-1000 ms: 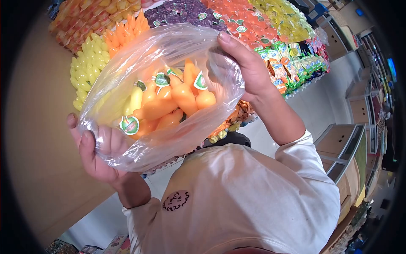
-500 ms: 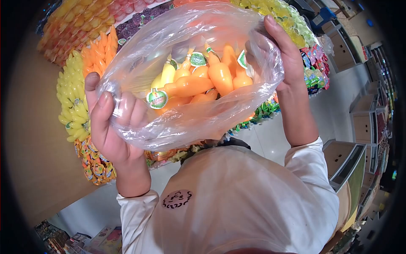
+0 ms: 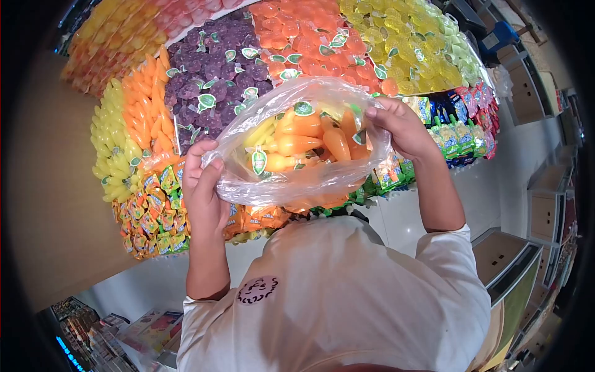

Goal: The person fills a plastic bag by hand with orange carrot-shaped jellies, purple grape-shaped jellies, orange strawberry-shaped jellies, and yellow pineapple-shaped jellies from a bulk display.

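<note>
A clear plastic bag (image 3: pixel 291 192) is stretched wide at its mouth between my two hands. My left hand (image 3: pixel 204 189) grips the rim on the left side, thumb and fingers closed on the film. On the right, my right hand (image 3: pixel 403 130) pinches the opposite rim. Inside lie several shiny orange carrot-shaped packs (image 3: pixel 297 145) and a few yellow banana-shaped packs (image 3: pixel 259 134), some with green-and-white tags. The bag hangs in front of my white shirt, over the near part of the display; its bottom is partly hidden.
Behind the bag, the display holds purple packs (image 3: pixel 214 74), red-orange packs (image 3: pixel 297 34), yellow packs (image 3: pixel 409 46), orange carrot packs (image 3: pixel 145 105) and yellow banana packs (image 3: pixel 111 142). Small printed bags (image 3: pixel 155 211) line the front. A brown panel (image 3: pixel 56 186) stands at left, cabinets (image 3: pixel 505 260) at right.
Both hands and the bag have moved lower and farther from the camera, and the hands are closer together. More of the display shows behind the bag.
</note>
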`<state>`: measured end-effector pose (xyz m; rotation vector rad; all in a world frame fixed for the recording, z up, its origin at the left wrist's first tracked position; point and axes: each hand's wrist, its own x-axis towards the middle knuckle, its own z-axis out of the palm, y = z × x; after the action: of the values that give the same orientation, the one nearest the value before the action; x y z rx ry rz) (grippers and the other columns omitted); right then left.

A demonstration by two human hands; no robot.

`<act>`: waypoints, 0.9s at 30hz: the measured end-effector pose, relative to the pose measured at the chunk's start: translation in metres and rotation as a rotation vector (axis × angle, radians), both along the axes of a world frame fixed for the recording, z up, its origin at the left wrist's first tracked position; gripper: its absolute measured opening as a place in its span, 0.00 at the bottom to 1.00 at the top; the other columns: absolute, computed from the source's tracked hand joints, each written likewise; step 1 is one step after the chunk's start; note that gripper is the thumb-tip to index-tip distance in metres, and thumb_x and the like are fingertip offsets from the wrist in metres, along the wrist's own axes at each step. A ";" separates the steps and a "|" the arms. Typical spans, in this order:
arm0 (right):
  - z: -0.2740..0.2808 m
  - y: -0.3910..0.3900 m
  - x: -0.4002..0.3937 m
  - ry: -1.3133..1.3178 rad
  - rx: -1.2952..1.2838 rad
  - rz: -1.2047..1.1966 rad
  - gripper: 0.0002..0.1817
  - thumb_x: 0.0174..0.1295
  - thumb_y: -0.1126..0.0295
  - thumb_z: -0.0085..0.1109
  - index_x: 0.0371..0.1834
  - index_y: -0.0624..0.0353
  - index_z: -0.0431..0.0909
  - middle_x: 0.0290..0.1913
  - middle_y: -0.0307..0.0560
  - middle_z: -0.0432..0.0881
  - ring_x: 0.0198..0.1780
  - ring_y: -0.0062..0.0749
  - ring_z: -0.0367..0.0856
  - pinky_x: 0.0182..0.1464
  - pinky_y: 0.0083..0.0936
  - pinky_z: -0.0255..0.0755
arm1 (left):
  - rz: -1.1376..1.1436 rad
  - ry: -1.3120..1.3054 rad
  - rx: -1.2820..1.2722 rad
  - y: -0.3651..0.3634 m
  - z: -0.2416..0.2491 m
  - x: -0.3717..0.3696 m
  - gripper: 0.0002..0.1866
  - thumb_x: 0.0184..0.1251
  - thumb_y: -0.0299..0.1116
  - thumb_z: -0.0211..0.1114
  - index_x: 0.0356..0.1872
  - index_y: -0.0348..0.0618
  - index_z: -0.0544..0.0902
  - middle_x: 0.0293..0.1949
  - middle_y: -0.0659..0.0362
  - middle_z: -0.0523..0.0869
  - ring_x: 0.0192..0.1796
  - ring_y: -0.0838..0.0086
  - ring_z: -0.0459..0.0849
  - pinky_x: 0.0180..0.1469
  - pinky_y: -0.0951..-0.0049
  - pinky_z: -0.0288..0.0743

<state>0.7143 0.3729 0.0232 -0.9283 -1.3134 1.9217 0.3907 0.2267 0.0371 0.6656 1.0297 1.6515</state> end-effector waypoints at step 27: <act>-0.064 0.118 -0.078 -1.007 1.011 0.050 0.27 0.58 0.52 0.75 0.59 0.48 0.79 0.52 0.45 0.84 0.47 0.43 0.88 0.49 0.38 0.83 | 0.193 1.823 -0.145 0.156 -0.089 -0.078 0.27 0.62 0.28 0.70 0.65 0.46 0.79 0.49 0.50 0.85 0.52 0.51 0.83 0.57 0.55 0.76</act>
<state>0.6367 0.4906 -0.0411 -1.2802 -2.4855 0.4718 0.3126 0.3827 -0.0523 2.1050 2.4036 0.7044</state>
